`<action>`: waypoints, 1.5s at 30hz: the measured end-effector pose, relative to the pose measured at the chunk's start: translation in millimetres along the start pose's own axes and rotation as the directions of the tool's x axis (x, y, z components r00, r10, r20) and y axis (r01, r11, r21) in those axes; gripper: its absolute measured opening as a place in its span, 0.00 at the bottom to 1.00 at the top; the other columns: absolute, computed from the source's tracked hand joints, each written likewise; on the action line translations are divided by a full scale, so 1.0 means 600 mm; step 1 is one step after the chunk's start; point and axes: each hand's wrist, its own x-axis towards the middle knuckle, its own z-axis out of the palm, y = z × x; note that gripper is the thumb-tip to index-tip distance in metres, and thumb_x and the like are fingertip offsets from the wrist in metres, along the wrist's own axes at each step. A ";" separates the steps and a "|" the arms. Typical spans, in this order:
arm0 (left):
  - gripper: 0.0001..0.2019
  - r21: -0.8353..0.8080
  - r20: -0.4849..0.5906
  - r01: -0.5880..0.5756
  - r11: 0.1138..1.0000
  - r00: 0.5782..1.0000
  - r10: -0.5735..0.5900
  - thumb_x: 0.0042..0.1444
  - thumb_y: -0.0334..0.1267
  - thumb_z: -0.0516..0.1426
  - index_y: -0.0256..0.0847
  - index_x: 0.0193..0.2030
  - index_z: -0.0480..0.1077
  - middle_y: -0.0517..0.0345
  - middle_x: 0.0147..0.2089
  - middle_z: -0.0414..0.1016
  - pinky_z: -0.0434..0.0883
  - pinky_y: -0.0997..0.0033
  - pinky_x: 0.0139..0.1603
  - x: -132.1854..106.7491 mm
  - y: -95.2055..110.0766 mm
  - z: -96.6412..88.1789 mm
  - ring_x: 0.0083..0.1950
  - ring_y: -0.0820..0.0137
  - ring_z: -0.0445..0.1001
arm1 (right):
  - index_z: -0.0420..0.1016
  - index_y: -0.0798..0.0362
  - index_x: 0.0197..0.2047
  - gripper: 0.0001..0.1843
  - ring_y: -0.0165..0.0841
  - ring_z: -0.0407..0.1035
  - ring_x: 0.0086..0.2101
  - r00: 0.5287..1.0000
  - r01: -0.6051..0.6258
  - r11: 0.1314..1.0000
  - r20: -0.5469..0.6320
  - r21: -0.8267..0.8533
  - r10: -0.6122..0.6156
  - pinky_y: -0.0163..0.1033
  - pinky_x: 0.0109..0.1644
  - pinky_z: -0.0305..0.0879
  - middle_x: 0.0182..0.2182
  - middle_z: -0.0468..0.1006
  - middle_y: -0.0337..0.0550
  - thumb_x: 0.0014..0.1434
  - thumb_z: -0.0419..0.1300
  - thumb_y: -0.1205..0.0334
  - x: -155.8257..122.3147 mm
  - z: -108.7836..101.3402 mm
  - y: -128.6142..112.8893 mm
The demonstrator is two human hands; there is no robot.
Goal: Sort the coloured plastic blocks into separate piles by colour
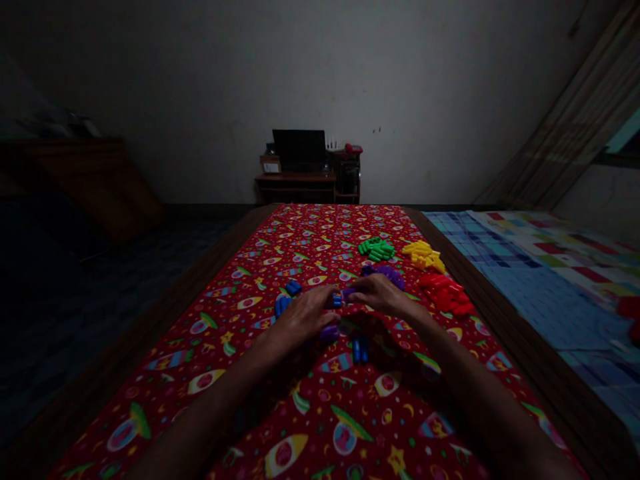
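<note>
My left hand and my right hand meet over the red rocket-print cloth, fingers pinched together on small blue and purple plastic pieces. More blue pieces lie left of my left hand, and two others, a purple piece and a blue piece, sit just below the hands. A purple pile lies right behind my right hand.
Sorted piles sit at the far right of the cloth: green, yellow, red. A wooden edge borders the cloth; a patchwork mat lies to the right. A small desk with a dark screen stands at the wall.
</note>
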 end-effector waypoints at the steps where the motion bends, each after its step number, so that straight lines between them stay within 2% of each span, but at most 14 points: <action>1: 0.16 0.047 0.033 -0.006 0.999 0.999 0.004 0.55 0.37 0.59 0.42 0.51 0.68 0.51 0.51 0.75 0.69 0.65 0.50 -0.007 0.003 -0.003 0.51 0.61 0.74 | 0.80 0.59 0.35 0.14 0.26 0.61 0.23 0.998 -0.046 0.998 -0.055 -0.032 0.044 0.31 0.27 0.49 0.21 0.72 0.37 0.59 0.57 0.58 0.000 -0.010 0.013; 7: 0.09 0.311 0.300 -0.095 0.946 0.954 -0.003 0.52 0.35 0.61 0.41 0.40 0.71 0.51 0.45 0.77 0.70 0.66 0.47 -0.027 0.012 0.012 0.46 0.60 0.74 | 0.81 0.58 0.39 0.16 0.33 0.69 0.32 0.920 -0.274 0.916 -0.357 -0.292 0.161 0.34 0.35 0.57 0.31 0.78 0.48 0.61 0.54 0.59 -0.010 -0.045 0.095; 13: 0.12 0.151 0.069 -0.096 0.984 0.994 0.086 0.56 0.39 0.59 0.43 0.47 0.69 0.54 0.47 0.75 0.71 0.67 0.49 -0.012 -0.011 0.017 0.48 0.64 0.74 | 0.80 0.59 0.39 0.16 0.36 0.69 0.36 0.845 -0.316 0.902 -0.519 -0.295 0.126 0.36 0.40 0.61 0.34 0.78 0.51 0.61 0.52 0.60 -0.011 -0.037 0.103; 15: 0.13 0.079 -0.043 -0.080 0.994 0.996 0.083 0.57 0.38 0.58 0.44 0.50 0.68 0.55 0.48 0.75 0.71 0.66 0.51 -0.006 -0.012 0.011 0.49 0.64 0.74 | 0.80 0.58 0.35 0.18 0.34 0.68 0.32 0.888 -0.217 0.960 -0.444 -0.176 0.120 0.35 0.36 0.60 0.29 0.77 0.46 0.62 0.52 0.57 -0.007 -0.036 0.080; 18: 0.14 0.015 -0.150 -0.088 0.996 0.985 0.089 0.57 0.37 0.57 0.44 0.51 0.68 0.54 0.49 0.75 0.71 0.63 0.53 0.001 -0.008 0.012 0.51 0.63 0.74 | 0.80 0.59 0.34 0.23 0.30 0.66 0.26 0.986 -0.046 0.995 -0.154 0.091 0.059 0.32 0.29 0.56 0.24 0.75 0.40 0.63 0.50 0.50 -0.002 -0.021 0.030; 21: 0.16 -0.031 -0.197 -0.135 0.990 0.972 0.126 0.57 0.35 0.57 0.43 0.52 0.66 0.53 0.51 0.74 0.71 0.63 0.53 0.005 -0.008 0.019 0.52 0.63 0.73 | 0.80 0.58 0.37 0.20 0.30 0.66 0.27 1.000 0.019 0.972 0.004 0.235 -0.021 0.31 0.29 0.56 0.27 0.77 0.40 0.61 0.53 0.52 0.002 0.005 -0.006; 24: 0.14 -0.064 -0.156 -0.114 0.991 0.982 0.103 0.57 0.35 0.56 0.42 0.50 0.67 0.54 0.49 0.74 0.70 0.65 0.51 0.005 -0.016 0.004 0.50 0.64 0.73 | 0.81 0.58 0.36 0.16 0.30 0.67 0.28 0.999 0.017 0.982 -0.049 0.187 -0.008 0.31 0.30 0.56 0.27 0.77 0.40 0.58 0.55 0.57 0.005 0.014 -0.004; 27: 0.08 0.002 0.066 0.045 0.999 0.997 -0.045 0.54 0.37 0.57 0.42 0.42 0.69 0.59 0.40 0.75 0.70 0.70 0.40 -0.003 -0.028 -0.042 0.41 0.67 0.74 | 0.81 0.58 0.35 0.14 0.29 0.66 0.27 0.987 -0.027 0.998 -0.158 0.059 0.036 0.31 0.30 0.54 0.26 0.77 0.41 0.57 0.55 0.61 0.005 -0.003 0.028; 30: 0.04 0.156 0.328 0.154 0.976 0.923 -0.198 0.50 0.35 0.57 0.42 0.34 0.71 0.62 0.32 0.73 0.65 0.75 0.31 -0.017 -0.034 -0.080 0.33 0.69 0.72 | 0.80 0.59 0.31 0.13 0.27 0.62 0.24 0.982 -0.110 0.987 -0.169 -0.119 0.090 0.32 0.28 0.49 0.22 0.74 0.39 0.55 0.55 0.63 0.002 -0.025 0.060; 33: 0.02 0.259 0.442 0.151 0.954 0.860 -0.256 0.47 0.34 0.59 0.41 0.31 0.71 0.61 0.30 0.73 0.64 0.74 0.29 -0.029 -0.029 -0.073 0.32 0.68 0.72 | 0.80 0.59 0.30 0.12 0.27 0.61 0.22 0.987 -0.157 0.957 -0.075 -0.244 0.143 0.33 0.27 0.46 0.21 0.72 0.39 0.55 0.56 0.63 -0.001 -0.033 0.077; 36: 0.08 0.325 0.424 0.099 0.941 0.874 -0.239 0.46 0.33 0.60 0.41 0.36 0.73 0.56 0.36 0.76 0.67 0.71 0.34 -0.039 -0.015 -0.032 0.37 0.63 0.74 | 0.80 0.56 0.35 0.11 0.30 0.65 0.27 0.978 -0.205 0.903 -0.103 -0.378 0.180 0.34 0.29 0.48 0.27 0.77 0.43 0.54 0.57 0.66 -0.004 -0.031 0.087; 40: 0.14 0.411 0.305 0.051 0.910 0.933 -0.190 0.50 0.28 0.56 0.39 0.45 0.72 0.48 0.44 0.76 0.69 0.65 0.43 -0.052 0.004 0.002 0.45 0.60 0.75 | 0.79 0.54 0.40 0.13 0.34 0.68 0.34 0.940 -0.281 0.851 -0.309 -0.445 0.149 0.34 0.33 0.53 0.36 0.78 0.49 0.55 0.55 0.68 -0.008 -0.037 0.089; 43: 0.10 0.319 0.280 0.026 0.947 0.952 -0.120 0.54 0.32 0.57 0.40 0.43 0.72 0.50 0.43 0.77 0.70 0.65 0.45 -0.044 0.003 -0.005 0.44 0.61 0.75 | 0.79 0.56 0.37 0.12 0.32 0.67 0.30 0.935 -0.186 0.926 -0.350 -0.329 0.063 0.34 0.33 0.54 0.31 0.77 0.47 0.59 0.54 0.64 -0.008 -0.037 0.064; 45: 0.09 0.189 0.199 0.022 0.982 0.978 -0.060 0.55 0.38 0.58 0.41 0.42 0.72 0.53 0.41 0.77 0.70 0.67 0.44 -0.029 -0.004 -0.014 0.43 0.62 0.76 | 0.78 0.57 0.33 0.16 0.29 0.63 0.25 0.969 -0.048 0.984 -0.249 -0.174 0.004 0.33 0.30 0.52 0.25 0.74 0.41 0.63 0.52 0.59 -0.009 -0.024 0.034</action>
